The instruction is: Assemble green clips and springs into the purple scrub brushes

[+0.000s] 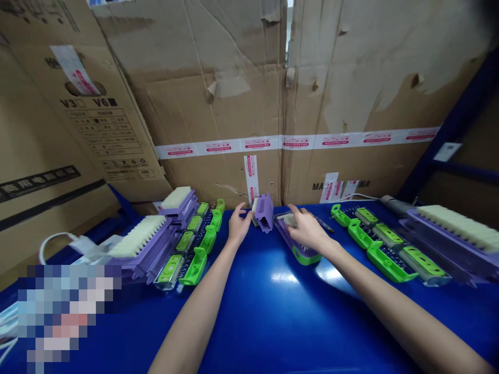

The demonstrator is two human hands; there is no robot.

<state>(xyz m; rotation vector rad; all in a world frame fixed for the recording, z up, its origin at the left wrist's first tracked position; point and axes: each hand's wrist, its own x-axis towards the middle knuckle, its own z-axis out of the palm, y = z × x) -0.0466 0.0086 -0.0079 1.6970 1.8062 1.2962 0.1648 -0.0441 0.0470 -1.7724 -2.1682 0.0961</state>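
Note:
My left hand (238, 224) reaches far across the blue table (257, 311) and pinches a small purple brush block (264, 212) that stands on its edge, bristles facing left. To its right, my right hand (306, 228) lies curled over a flat purple tray with a green end (302, 253), fingers pressing on a pale bristle piece inside it. The two hands are about a hand's width apart near the table's far edge.
Rows of green-handled parts (195, 244) and purple bristle brushes (140, 241) lie at the left. More green parts (384, 246) and a long purple brush (460, 231) lie at the right. Large cardboard boxes (249, 104) wall off the back. White cables (50, 244) trail at far left.

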